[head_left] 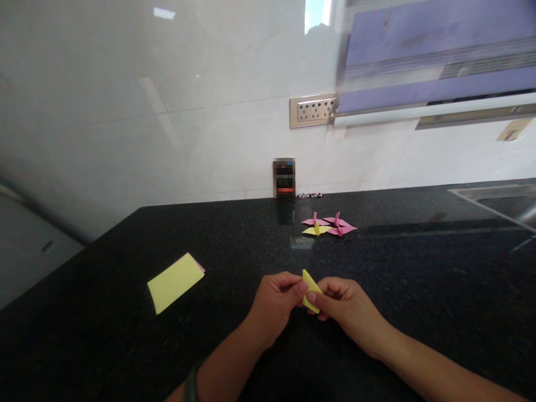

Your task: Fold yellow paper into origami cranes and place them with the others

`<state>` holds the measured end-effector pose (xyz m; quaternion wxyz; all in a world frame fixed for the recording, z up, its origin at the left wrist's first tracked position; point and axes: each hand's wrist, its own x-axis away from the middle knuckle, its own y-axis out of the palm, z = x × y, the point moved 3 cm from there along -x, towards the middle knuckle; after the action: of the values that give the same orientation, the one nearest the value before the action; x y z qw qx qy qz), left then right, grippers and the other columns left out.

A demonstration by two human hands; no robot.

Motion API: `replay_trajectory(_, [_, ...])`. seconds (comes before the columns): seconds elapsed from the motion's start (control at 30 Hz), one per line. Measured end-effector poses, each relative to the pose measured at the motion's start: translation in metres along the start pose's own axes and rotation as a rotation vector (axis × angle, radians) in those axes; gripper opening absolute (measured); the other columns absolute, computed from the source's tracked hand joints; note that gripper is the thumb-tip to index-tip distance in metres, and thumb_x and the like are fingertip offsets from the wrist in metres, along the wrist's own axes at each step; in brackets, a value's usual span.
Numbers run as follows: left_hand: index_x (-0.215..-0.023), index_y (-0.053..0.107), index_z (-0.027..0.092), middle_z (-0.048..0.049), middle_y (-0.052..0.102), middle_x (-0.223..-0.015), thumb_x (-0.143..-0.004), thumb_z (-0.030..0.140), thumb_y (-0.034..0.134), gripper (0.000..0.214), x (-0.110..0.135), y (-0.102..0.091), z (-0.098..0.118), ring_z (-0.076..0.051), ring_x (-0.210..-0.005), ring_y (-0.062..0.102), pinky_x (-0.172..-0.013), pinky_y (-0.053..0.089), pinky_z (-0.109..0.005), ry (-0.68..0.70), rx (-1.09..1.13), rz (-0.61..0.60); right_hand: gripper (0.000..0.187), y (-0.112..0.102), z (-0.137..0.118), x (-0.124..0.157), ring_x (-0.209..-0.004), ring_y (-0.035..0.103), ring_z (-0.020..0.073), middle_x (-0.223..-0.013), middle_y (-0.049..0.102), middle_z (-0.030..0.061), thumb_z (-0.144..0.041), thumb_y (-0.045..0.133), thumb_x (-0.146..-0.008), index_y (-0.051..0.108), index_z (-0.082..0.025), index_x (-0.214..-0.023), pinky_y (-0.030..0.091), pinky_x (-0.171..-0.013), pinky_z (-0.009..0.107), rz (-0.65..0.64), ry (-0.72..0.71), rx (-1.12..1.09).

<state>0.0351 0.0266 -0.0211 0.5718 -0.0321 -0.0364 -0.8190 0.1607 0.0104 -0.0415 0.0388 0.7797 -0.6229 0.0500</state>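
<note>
A small folded piece of yellow paper [310,290] is pinched between both hands just above the black countertop [419,290]. My left hand [276,304] grips its left side with thumb and fingers closed. My right hand [345,307] pinches its right side the same way. Three finished paper cranes [328,225], two pink and one yellow, sit farther back on the counter. A stack of flat sheets [175,281], yellow on top with pink under it, lies to the left of my hands.
A small dark box [284,178] stands against the white tiled wall. A power socket strip [313,111] is on the wall above it. A sink edge [494,195] shows at the far right. The counter's left edge runs diagonally.
</note>
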Motion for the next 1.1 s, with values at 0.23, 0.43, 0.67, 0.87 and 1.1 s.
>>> replay_trajectory(0.23, [-0.061,0.064,0.013,-0.0010,0.055,-0.057,-0.070,0.029,0.054,0.021,0.000,-0.002,-0.003,-0.011,-0.055,0.048,-0.054,0.037,-0.021,0.045,-0.068,0.016,0.017,0.000,-0.003,0.000,-0.045,0.046,0.0065,-0.053,0.054,-0.0025,-0.028,0.058,-0.068,0.059,-0.014,-0.059,0.037,-0.044,0.018,-0.001,0.038,0.037])
replay_trajectory(0.43, [-0.061,0.064,0.014,-0.0014,0.055,-0.059,-0.071,0.029,0.053,0.022,-0.001,-0.003,-0.001,-0.012,-0.057,0.048,-0.054,0.037,-0.021,0.062,-0.182,0.012,0.011,0.000,-0.003,0.001,-0.045,0.048,0.0070,-0.054,0.058,-0.0014,-0.023,0.058,-0.066,0.059,-0.015,-0.060,0.037,-0.044,0.017,-0.057,0.079,0.055])
replay_trajectory(0.67, [-0.065,0.065,0.013,-0.0017,0.057,-0.059,-0.071,0.030,0.052,0.022,0.000,-0.003,-0.001,-0.012,-0.055,0.049,-0.053,0.037,-0.021,0.042,-0.164,-0.013,0.012,-0.002,-0.002,0.000,-0.045,0.049,0.0074,-0.051,0.058,-0.0008,-0.021,0.057,-0.066,0.060,-0.014,-0.058,0.037,-0.044,0.017,-0.064,0.119,0.034])
replay_trajectory(0.87, [-0.085,0.062,0.013,-0.0058,0.063,-0.075,-0.068,0.028,0.057,0.023,-0.001,-0.002,-0.013,-0.016,-0.069,0.056,-0.064,0.042,-0.025,0.042,-0.086,-0.058,0.011,-0.009,0.000,-0.002,-0.050,0.052,0.0074,-0.057,0.059,0.0010,-0.022,0.059,-0.066,0.061,-0.012,-0.063,0.039,-0.045,0.016,0.028,0.110,-0.170])
replay_trajectory(1.1, [-0.078,0.062,0.014,-0.0051,0.062,-0.073,-0.071,0.027,0.053,0.017,0.000,-0.003,-0.015,-0.015,-0.066,0.055,-0.061,0.041,-0.024,0.117,-0.308,0.050,0.013,-0.011,0.003,-0.002,-0.053,0.054,0.0082,-0.059,0.059,0.0012,-0.025,0.062,-0.065,0.061,-0.012,-0.063,0.041,-0.046,0.016,0.060,0.121,-0.248])
